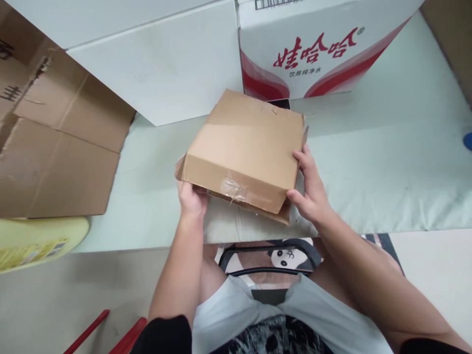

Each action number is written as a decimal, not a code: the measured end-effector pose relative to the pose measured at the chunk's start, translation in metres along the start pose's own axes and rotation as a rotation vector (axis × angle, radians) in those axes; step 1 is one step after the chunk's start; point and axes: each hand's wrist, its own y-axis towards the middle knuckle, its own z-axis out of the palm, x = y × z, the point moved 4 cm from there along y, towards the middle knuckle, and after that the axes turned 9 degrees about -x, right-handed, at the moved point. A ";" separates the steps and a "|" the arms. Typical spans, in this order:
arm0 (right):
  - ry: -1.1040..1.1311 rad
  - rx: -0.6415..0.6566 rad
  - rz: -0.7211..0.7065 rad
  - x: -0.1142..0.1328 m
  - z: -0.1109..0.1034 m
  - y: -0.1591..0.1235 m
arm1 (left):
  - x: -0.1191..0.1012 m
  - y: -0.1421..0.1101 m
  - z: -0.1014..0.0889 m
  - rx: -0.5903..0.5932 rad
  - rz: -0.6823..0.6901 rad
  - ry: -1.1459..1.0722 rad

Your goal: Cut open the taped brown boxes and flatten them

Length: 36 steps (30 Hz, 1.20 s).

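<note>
A flat brown cardboard box [245, 140] is tilted above the light green cloth, with crumpled clear tape on its near side and a loose flap along the bottom edge. My left hand [192, 199] grips its near left corner from below, most of the fingers hidden under the cardboard. On the right edge, my right hand [309, 184] is closed round the side, thumb at the near corner and a finger on the top face. Behind the box, a small dark object [280, 103] is partly covered.
White boxes [165, 69] and a white carton with red lettering [317, 59] stand at the back of the cloth-covered table [387, 172]. Large brown cartons [66, 157] and a yellow container [44, 241] are at left. A blue round object [468, 141] lies far right.
</note>
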 end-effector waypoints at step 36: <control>-0.138 -0.039 -0.007 -0.003 0.002 0.000 | 0.016 0.001 -0.006 0.039 -0.125 0.154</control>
